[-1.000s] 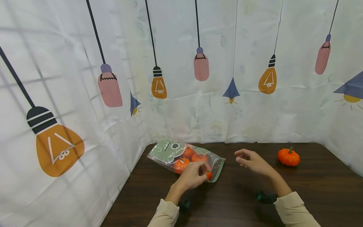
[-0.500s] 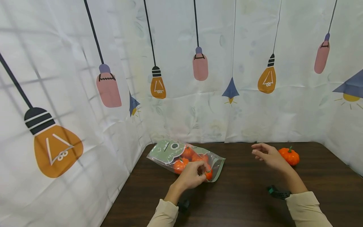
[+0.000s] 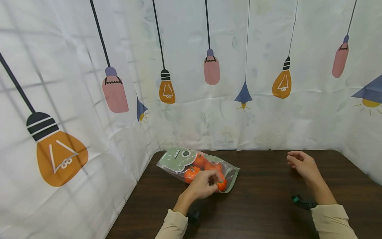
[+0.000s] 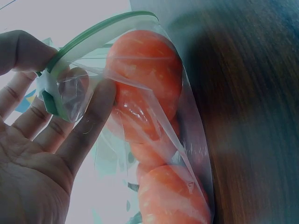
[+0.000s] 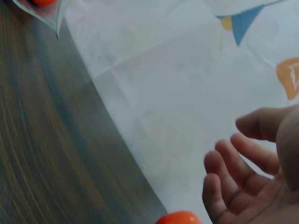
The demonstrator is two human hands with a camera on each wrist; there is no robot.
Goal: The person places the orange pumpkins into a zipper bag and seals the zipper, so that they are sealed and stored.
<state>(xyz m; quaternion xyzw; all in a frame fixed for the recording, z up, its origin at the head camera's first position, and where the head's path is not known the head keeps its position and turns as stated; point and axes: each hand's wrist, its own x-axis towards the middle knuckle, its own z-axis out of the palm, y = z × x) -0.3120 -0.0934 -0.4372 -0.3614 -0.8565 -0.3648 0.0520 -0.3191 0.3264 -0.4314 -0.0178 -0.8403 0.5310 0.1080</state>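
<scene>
A clear zip bag (image 3: pixel 176 161) with a green printed face lies at the back left of the table, with several small orange pumpkins (image 3: pixel 191 174) inside. My left hand (image 3: pixel 204 184) pinches the bag's green-edged mouth (image 4: pixel 105 31) between thumb and fingers, holding it apart; one finger presses inside the film. My right hand (image 3: pixel 304 167) hovers at the right, fingers loosely bent and holding nothing. Just past it, a loose orange pumpkin (image 5: pixel 180 218) peeks in at the bottom of the right wrist view. In the head view my right hand hides that pumpkin.
The dark wooden table (image 3: pixel 253 205) ends at a white cloth (image 3: pixel 262 126) printed with lamps, which hangs behind it and along the left. Dark wrist straps (image 3: pixel 304 202) sit below both hands.
My right hand has moved rightward, from the middle of the table to in front of the loose pumpkin. The left hand keeps its grip; the bag has shifted very slightly right.
</scene>
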